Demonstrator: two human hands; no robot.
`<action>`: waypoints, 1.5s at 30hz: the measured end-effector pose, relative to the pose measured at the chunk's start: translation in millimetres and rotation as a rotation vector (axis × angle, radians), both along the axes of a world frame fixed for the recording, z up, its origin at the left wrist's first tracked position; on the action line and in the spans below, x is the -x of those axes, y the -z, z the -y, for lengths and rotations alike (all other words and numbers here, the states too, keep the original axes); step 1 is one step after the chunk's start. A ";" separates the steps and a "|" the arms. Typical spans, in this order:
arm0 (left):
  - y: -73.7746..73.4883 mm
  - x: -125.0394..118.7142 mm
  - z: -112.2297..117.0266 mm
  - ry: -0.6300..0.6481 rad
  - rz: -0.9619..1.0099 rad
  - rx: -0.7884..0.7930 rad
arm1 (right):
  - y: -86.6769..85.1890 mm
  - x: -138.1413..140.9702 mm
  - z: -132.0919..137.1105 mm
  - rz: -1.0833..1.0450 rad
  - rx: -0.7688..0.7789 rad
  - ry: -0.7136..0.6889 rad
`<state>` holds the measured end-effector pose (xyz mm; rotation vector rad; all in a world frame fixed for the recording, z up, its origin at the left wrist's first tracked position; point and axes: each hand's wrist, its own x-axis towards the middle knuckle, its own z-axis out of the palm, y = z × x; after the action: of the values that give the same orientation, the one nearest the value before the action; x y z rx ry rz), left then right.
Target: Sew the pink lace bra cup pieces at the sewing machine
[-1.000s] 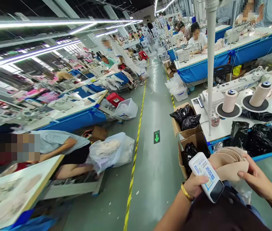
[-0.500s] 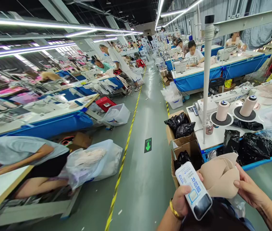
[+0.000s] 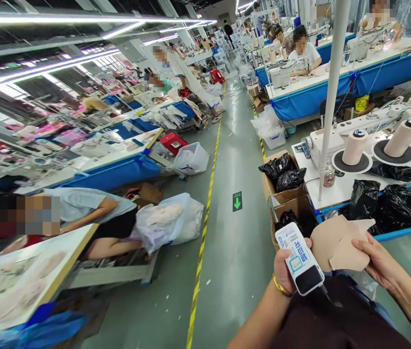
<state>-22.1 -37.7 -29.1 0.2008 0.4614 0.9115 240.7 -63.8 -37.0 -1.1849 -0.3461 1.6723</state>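
Note:
My left hand [image 3: 283, 272], with a yellow band at the wrist, is closed around a white power bank [image 3: 297, 257] that has blue lettering, a black panel and a dark cable at its lower end. Its fingertips reach past the far side of the power bank to the edge of some beige fabric pieces [image 3: 338, 242]. Those pieces look smooth, curved and stacked loosely. My right hand [image 3: 380, 261] pinches their right side between thumb and fingers. Both hands are in front of my dark clothing, at the lower right of the head view.
Cardboard boxes [image 3: 281, 186] with black plastic bags stand beside the sewing table [image 3: 309, 182] at right, which bears thread cones [image 3: 354, 148] and a white pole [image 3: 331, 97]. Yellow-black tape [image 3: 202, 252] edges the aisle. At left, a person [image 3: 92, 206] sits near a clear bin [image 3: 191, 213].
The view has shifted, so the surroundings appear further right. The beige pieces have turned and spread flatter between my hands. My left hand keeps its hold on the power bank.

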 end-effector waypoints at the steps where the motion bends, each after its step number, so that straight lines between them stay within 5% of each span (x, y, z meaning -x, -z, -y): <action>1: 0.5 0.4 0.4 -0.010 0.001 0.007 | 1.1 -1.0 0.3 0.003 0.010 0.010; 22: 2.5 25.3 -4.2 -0.174 0.007 0.013 | -6.5 -0.3 3.3 0.093 0.120 0.232; 39: -6.8 27.8 -11.8 -0.130 -0.028 0.031 | -9.2 2.3 5.4 0.037 0.159 0.326; 45: -11.7 28.9 -14.5 -0.007 -0.040 -0.027 | -9.7 4.6 8.3 -0.017 0.139 0.320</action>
<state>-51.0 -23.2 -17.4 0.2425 0.4877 0.9217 236.0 -72.2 -27.3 -1.2543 -0.0258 1.4431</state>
